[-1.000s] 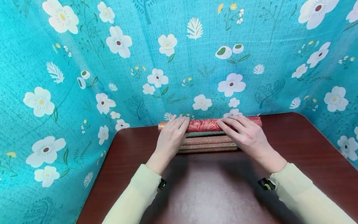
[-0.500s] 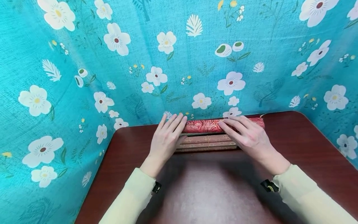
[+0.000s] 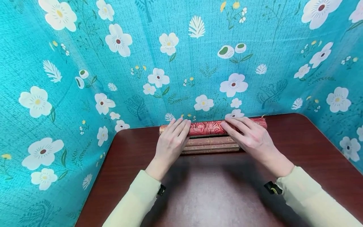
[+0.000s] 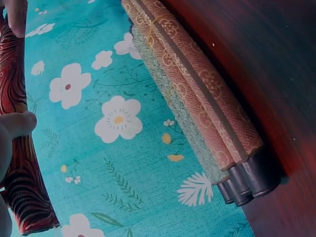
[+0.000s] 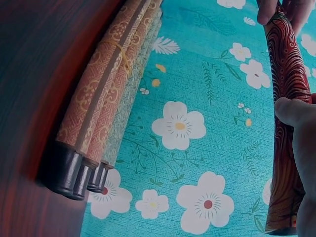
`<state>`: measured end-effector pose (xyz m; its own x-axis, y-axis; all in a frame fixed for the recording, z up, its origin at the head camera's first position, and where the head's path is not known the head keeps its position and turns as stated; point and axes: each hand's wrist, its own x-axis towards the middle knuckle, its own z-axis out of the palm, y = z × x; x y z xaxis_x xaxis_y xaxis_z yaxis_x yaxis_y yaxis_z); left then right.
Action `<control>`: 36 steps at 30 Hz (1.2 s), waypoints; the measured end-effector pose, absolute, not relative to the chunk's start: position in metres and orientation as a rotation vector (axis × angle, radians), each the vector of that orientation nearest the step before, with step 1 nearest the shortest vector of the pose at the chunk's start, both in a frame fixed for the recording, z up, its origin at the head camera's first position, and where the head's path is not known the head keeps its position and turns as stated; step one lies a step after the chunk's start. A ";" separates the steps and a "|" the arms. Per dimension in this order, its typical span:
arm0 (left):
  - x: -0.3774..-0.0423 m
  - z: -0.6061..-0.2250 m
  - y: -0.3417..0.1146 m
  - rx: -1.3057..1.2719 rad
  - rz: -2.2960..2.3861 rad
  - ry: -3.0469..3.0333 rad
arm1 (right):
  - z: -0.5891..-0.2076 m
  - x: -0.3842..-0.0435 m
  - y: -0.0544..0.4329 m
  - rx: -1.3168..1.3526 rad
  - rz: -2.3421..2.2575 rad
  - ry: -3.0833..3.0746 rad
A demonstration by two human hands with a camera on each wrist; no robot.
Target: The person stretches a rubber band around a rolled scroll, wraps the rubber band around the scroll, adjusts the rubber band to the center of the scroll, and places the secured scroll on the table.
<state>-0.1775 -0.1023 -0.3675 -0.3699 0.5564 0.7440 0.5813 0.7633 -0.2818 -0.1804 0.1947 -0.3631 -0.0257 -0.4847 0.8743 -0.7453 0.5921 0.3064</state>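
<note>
Both hands hold a red swirl-patterned roll (image 3: 206, 128) level near the back of the table. Toward its left end, my left hand (image 3: 171, 138) grips it, fingers over the top and thumb (image 4: 19, 123) on the near side. My right hand (image 3: 252, 135) grips the right part, with its thumb (image 5: 294, 111) against the roll's near side. The roll's two ends stick out past the hands. Below and nearer lie several brocade-covered scrolls (image 3: 210, 142), brownish pink and grey-green, with black end knobs (image 4: 261, 173) and a thin yellow tie (image 5: 121, 52).
The dark red-brown table (image 3: 136, 151) has rounded back corners. A turquoise curtain (image 3: 181, 63) with white flowers hangs right behind its back edge and along both sides. Dark bands (image 3: 273, 188) sit at both wrists, beside pale sleeves.
Half a second ago my left hand's fingers were spread further left, covering the roll's left end; they have moved back right and that end shows again. The right hand has hardly moved.
</note>
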 end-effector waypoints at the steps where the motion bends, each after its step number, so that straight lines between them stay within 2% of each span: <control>1: -0.177 -0.367 -0.101 -0.854 -0.026 -2.042 | -0.364 -0.181 0.194 1.027 0.282 -1.676; 12: -0.181 -0.360 -0.088 -0.936 0.048 -1.936 | -0.366 -0.183 0.191 1.027 0.301 -1.686; 21: -0.177 -0.350 -0.112 -0.829 -0.023 -1.986 | -0.356 -0.180 0.198 1.025 0.306 -1.645; 36: -0.183 -0.357 -0.106 -0.931 -0.168 -2.118 | -0.360 -0.176 0.203 1.059 0.277 -1.634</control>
